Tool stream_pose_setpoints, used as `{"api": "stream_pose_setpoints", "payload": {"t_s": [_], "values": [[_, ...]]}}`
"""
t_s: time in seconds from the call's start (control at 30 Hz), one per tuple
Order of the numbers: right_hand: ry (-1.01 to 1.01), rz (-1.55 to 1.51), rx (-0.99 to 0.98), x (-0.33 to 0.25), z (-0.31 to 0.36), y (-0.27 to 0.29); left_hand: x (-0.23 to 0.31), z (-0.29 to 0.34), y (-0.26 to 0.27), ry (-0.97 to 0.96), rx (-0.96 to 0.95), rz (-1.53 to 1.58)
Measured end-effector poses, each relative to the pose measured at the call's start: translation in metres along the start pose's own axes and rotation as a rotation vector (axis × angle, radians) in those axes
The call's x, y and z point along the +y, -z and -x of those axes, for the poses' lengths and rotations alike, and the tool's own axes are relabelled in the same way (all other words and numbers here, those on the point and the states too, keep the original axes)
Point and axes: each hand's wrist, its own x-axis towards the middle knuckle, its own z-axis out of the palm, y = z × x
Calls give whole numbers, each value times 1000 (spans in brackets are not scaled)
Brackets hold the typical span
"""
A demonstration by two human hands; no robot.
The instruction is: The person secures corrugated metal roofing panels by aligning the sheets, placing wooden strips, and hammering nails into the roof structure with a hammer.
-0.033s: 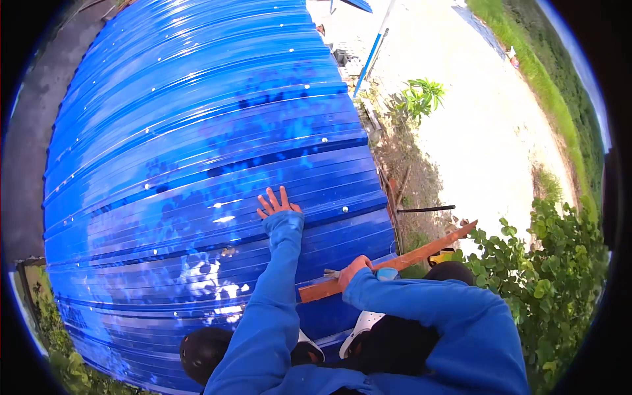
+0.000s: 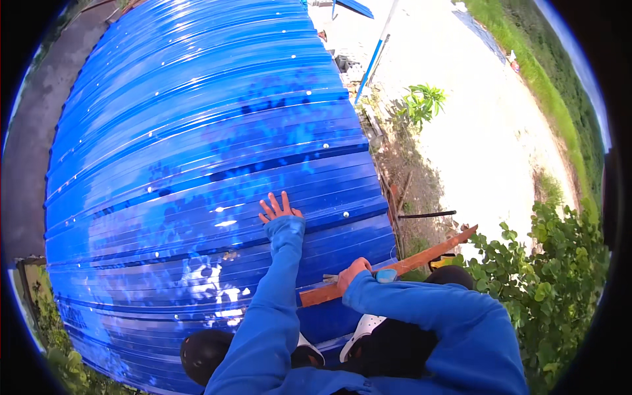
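Observation:
My left hand (image 2: 280, 209) lies flat on the blue ribbed metal roofing (image 2: 197, 158), its fingers spread and nothing in it. To its lower right, my right hand (image 2: 354, 274) is closed over a reddish-brown board (image 2: 428, 255). A short grey metal end (image 2: 330, 278) pokes out left of that fist, and a pale blue rounded piece (image 2: 386, 275) shows on its right. These look like two ends of one hand tool, whose middle the hand and cuff hide. The board slants across in front of my knees, its right end reaching past the sheet's edge.
White clogs (image 2: 361, 334) on my feet rest on the roofing. Screw heads (image 2: 346, 214) dot its ribs. Beyond the right edge lie bright ground, a dark rod (image 2: 428, 214), a blue pole (image 2: 368, 69) and a leafy bush (image 2: 553, 289). Dark grey surface (image 2: 26, 184) borders the left side.
The view has shifted very slightly, so the roofing sits a little lower in the picture. Both hands keep the same places and poses.

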Motion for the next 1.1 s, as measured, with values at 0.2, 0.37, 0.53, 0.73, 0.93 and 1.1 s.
{"api": "stream_pose_setpoints", "payload": {"t_s": [0.2,0.37,0.53,0.73,0.93,1.1], "values": [[-96,41,291,-20,12,0,-11,0,6,46,-104,-34],[-127,-25,81,-40,-28,-21,-14,-5,25,-147,-299,-141],[-76,-15,87,-30,-12,-25,-42,-10,40,-442,-429,-276],[-15,-62,194,-11,11,-10,-57,-7,38,-451,-362,-242],[39,-89,261,-6,16,-17,-56,-2,30,-459,-303,-203],[62,-105,309,-7,35,-7,-53,-1,33,-444,-372,-230]]}}
